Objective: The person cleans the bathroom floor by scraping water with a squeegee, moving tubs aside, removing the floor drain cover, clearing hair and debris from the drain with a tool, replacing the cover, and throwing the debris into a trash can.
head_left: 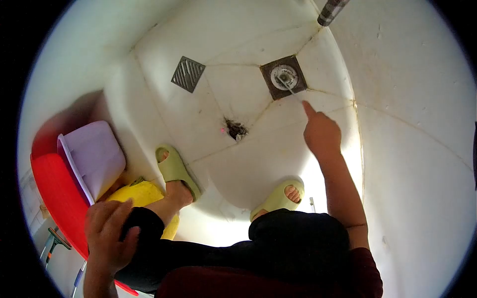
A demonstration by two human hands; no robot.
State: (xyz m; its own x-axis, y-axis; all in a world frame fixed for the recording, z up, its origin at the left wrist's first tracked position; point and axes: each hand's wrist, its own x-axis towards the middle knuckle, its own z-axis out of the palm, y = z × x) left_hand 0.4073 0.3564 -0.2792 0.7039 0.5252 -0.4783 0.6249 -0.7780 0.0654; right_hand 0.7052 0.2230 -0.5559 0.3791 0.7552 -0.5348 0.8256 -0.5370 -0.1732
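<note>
My right hand is closed around a thin light tool, index finger stretched along it. The tool's far end reaches into the round middle of the square floor drain. Left of the drain lies a slatted metal grate on the tiles. A dark clump of hair and dirt sits on the floor between the grate and my right hand. My left hand rests by my left knee, its fingers apart and nothing in it.
At the left, a red basin stands with a lilac container and a yellow item. My feet in green slippers are on the tiles. A pipe comes down at the top right, near the wall.
</note>
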